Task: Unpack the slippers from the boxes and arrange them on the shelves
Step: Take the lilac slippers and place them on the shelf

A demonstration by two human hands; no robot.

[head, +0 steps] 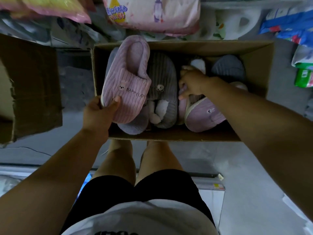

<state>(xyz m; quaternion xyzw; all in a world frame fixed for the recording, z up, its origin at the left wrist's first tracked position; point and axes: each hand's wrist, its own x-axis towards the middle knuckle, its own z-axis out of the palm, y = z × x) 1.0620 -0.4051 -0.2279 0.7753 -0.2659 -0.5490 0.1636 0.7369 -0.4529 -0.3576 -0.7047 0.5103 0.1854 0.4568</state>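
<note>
An open cardboard box [257, 65] stands on the floor in front of my legs, filled with plush ribbed slippers. My left hand [100, 112] grips the toe end of a pink slipper [128, 77] with a small bear face, lifted above the box's left side. Beneath it lie a grey slipper [162, 82] and a lilac one [133, 126]. My right hand [191, 82] reaches into the middle of the box, its fingers curled round the edge of another pink slipper [203, 116]. A dark grey slipper [228, 67] lies at the far right of the box.
A second cardboard box [33, 85] with an open flap stands to the left. Packaged goods in pink wrap [152, 14] and blue packs [288, 26] fill the shelf above the box. Green packets [304, 77] sit at the right. Grey floor surrounds my feet.
</note>
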